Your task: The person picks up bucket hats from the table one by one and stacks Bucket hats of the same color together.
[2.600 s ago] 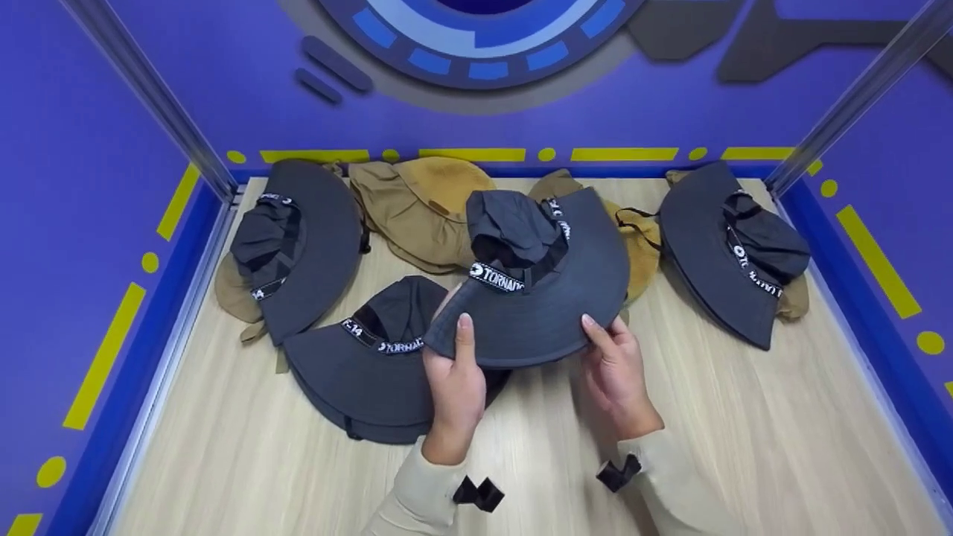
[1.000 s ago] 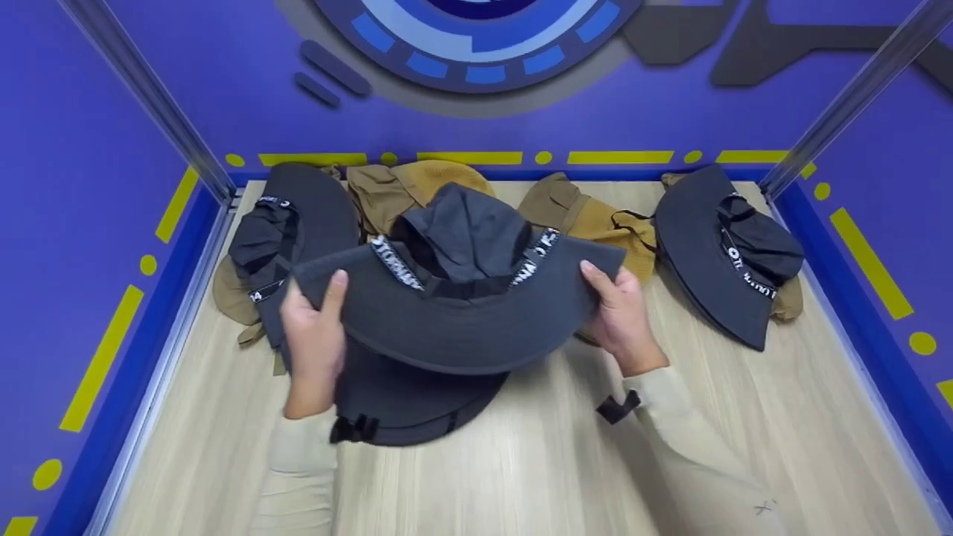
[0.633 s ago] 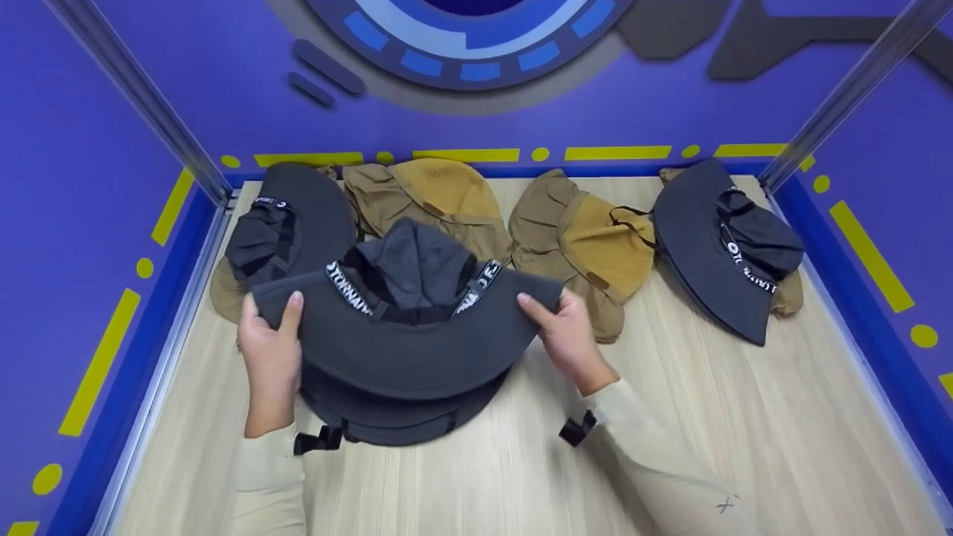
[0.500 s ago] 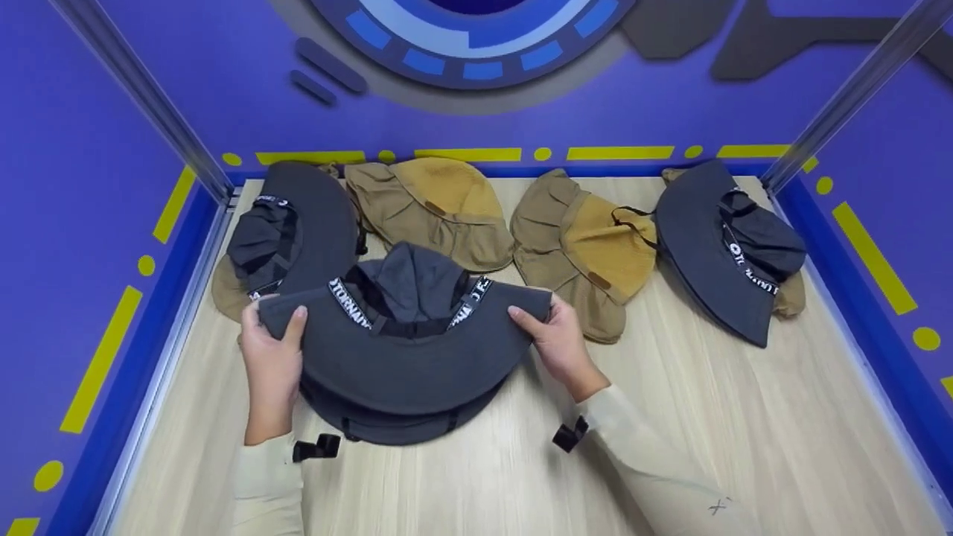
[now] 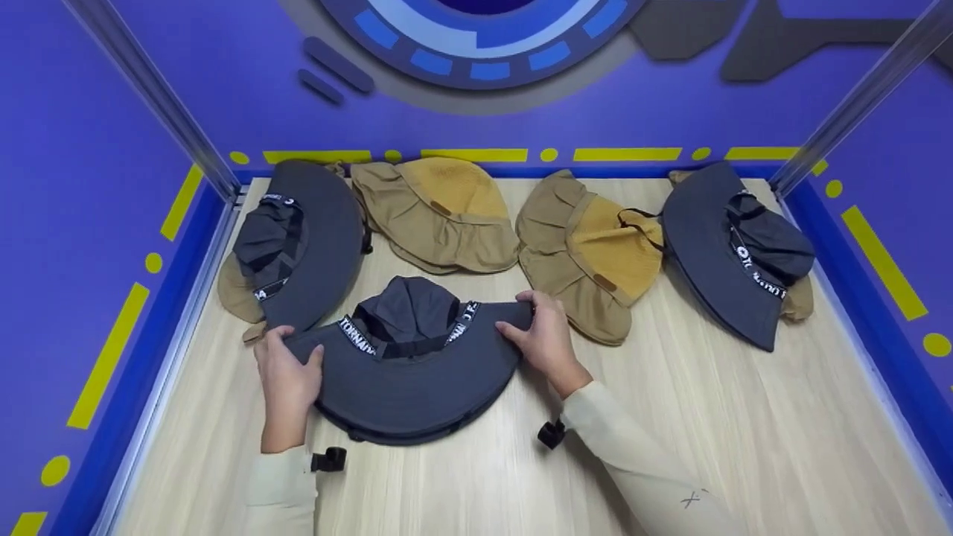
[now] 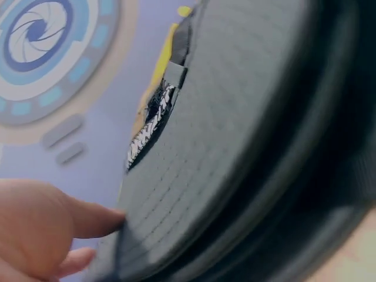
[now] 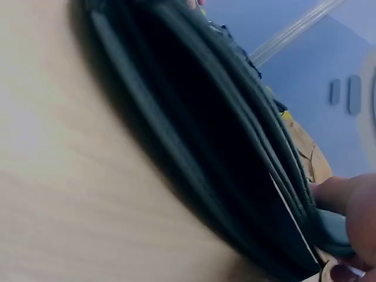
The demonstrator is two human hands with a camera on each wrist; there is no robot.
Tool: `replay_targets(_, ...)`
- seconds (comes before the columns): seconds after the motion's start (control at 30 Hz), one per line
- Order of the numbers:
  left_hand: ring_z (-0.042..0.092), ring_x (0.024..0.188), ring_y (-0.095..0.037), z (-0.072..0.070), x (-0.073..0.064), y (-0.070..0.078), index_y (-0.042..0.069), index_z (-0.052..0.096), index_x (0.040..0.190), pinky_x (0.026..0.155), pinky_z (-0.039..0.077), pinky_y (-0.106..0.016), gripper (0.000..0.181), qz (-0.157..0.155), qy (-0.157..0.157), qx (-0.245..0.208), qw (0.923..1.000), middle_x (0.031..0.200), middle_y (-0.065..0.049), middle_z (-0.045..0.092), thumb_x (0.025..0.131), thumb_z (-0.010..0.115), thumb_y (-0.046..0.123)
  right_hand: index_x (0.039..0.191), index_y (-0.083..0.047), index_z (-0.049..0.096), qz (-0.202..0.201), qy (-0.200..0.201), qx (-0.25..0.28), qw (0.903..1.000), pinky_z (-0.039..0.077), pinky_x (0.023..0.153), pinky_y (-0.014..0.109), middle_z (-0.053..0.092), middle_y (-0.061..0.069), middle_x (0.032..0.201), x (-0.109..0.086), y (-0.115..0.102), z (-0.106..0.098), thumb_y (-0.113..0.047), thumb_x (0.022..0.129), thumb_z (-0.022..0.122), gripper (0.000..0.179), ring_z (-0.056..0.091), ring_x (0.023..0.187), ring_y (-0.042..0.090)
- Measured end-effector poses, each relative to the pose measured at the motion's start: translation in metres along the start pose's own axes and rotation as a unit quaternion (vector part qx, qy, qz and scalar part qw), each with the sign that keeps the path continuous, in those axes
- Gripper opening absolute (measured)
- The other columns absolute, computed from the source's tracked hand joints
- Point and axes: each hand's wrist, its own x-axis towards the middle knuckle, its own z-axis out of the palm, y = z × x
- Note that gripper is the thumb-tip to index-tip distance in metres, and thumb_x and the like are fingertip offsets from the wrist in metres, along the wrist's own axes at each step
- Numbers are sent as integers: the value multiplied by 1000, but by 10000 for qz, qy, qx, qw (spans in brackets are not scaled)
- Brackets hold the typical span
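Note:
A dark grey wide-brimmed sun hat [image 5: 417,391] with lettered trim lies folded on another dark hat of the same kind, whose brim edge shows just under it at the front. At the left tip of the upper brim, my left hand [image 5: 287,380] pinches the cloth between thumb and fingers. My right hand [image 5: 547,339] holds the opposite tip, thumb on top. Several stacked brim layers [image 6: 200,141] fill the left wrist view. In the right wrist view, the layered brim edges [image 7: 235,100] stand apart above the table, with a dark hollow between them.
Along the back lie two tan and yellow hats [image 5: 439,216] [image 5: 603,253]. Other dark sun hats rest at the left [image 5: 327,231] and right [image 5: 692,268], each with tan cloth beneath. Blue walls [image 5: 521,126] enclose the wooden table [image 5: 715,432] at the back and sides.
Both hands have brought the dark sun hat leftward, turned it and lowered it onto the dark hat below. The two tan and yellow hats behind have come into full view.

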Motion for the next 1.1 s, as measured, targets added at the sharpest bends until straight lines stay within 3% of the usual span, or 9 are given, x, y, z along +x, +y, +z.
replay_targets(0.17, 37, 124, -57, 7, -2, -4, 2, 44, 135, 107, 34, -63, 47, -153, -172, 637, 9977, 139, -34, 31, 96, 67, 15, 112, -8, 69, -365, -84, -633, 9973, 42, 100, 52, 67, 12, 114, 0, 5, 3, -32, 79, 88, 45, 54, 110, 36)
replay_targets(0.37, 32, 124, -56, 13, -4, -4, 5, 45, 136, 102, 32, -65, 45, -63, -88, 989, 9950, 142, -30, 29, 98, 64, 17, 114, -12, 69, -456, -181, -786, 9957, 41, 101, 54, 66, 9, 118, 0, 5, 4, -34, 83, 85, 41, 55, 115, 34)
replay_targets(0.5, 27, 132, -54, 19, -11, 5, 7, 46, 138, 104, 26, -67, 49, 204, -24, 1270, 9917, 146, -28, 29, 96, 67, 20, 116, -12, 71, -906, -160, -759, 9929, 39, 103, 55, 64, 11, 129, -3, 2, 5, -28, 87, 81, 35, 54, 122, 35)
replay_targets(0.57, 23, 139, -55, 24, -17, 12, 7, 49, 139, 109, 23, -69, 54, 569, -161, 1472, 9873, 151, -28, 29, 94, 72, 24, 118, -12, 71, -1276, -158, -683, 9893, 37, 105, 56, 62, 13, 135, -6, 0, 6, -26, 88, 80, 34, 53, 126, 36)
replay_targets(0.67, 19, 147, -55, 33, -29, 26, 10, 53, 141, 117, 18, -71, 62, 1355, -605, 1709, 9740, 157, -26, 32, 90, 78, 34, 120, -12, 72, -1886, -302, -568, 9799, 35, 112, 59, 60, 15, 140, -10, -4, 7, -28, 89, 79, 35, 51, 134, 37)
replay_targets(0.8, 14, 151, -56, 51, -50, 41, 21, 54, 147, 121, 10, -73, 73, 2239, -1468, 1939, 9438, 165, -18, 30, 85, 79, 50, 122, -14, 73, -2473, -779, -446, 9648, 30, 119, 60, 56, 16, 147, -16, -10, 9, -37, 91, 77, 39, 44, 144, 40)
replay_targets(0.87, 9, 152, -58, 61, -59, 46, 28, 51, 151, 120, 6, -75, 76, 2426, -1858, 2043, 9300, 169, -15, 25, 85, 76, 57, 124, -16, 72, -2607, -1059, -421, 9587, 28, 120, 61, 54, 15, 151, -18, -11, 8, -42, 91, 77, 43, 41, 147, 42)
replay_targets(0.93, 4, 152, -61, 69, -65, 49, 35, 47, 153, 118, 4, -78, 77, 2465, -2131, 2133, 9210, 171, -13, 19, 86, 71, 64, 127, -16, 71, -2701, -1323, -426, 9527, 26, 121, 62, 52, 15, 154, -20, -12, 8, -46, 89, 78, 48, 38, 148, 43)
replay_targets(1.1, -2, 151, -63, 79, -68, 51, 42, 45, 153, 116, 2, -79, 76, 2449, -2353, 2326, 9113, 173, -11, 16, 86, 70, 66, 134, -21, 67, -2744, -1879, -805, 9396, 20, 122, 67, 44, 14, 160, -26, -11, 6, -56, 87, 76, 60, 31, 152, 43)
